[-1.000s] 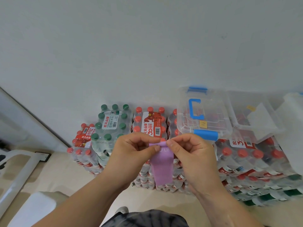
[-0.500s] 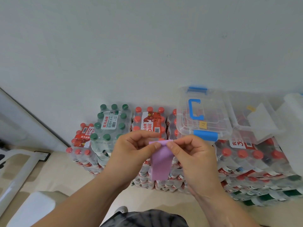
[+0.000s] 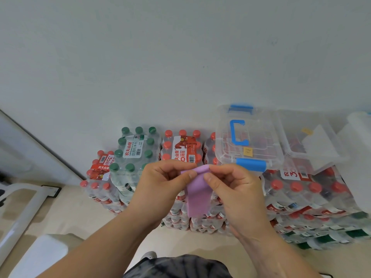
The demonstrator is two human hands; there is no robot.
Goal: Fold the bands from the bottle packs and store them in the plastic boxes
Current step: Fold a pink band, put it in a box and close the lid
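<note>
1. Left hand [image 3: 160, 183] pinches the top left edge of a purple band [image 3: 197, 197], thumb in front, fingers curled behind.
2. Right hand [image 3: 232, 187] pinches the top right edge the same way, thumb on the front face.
3. Band is held up in the air between both hands, top edge folded over, the rest hanging straight down in front of the stacked bottle packs [image 3: 180, 151].
4. Clear plastic box with blue handle and clips [image 3: 249, 141] sits lid-on on top of the packs, behind the right hand.
5. Second clear box [image 3: 307, 141] just beside it on the right, open.
</note>
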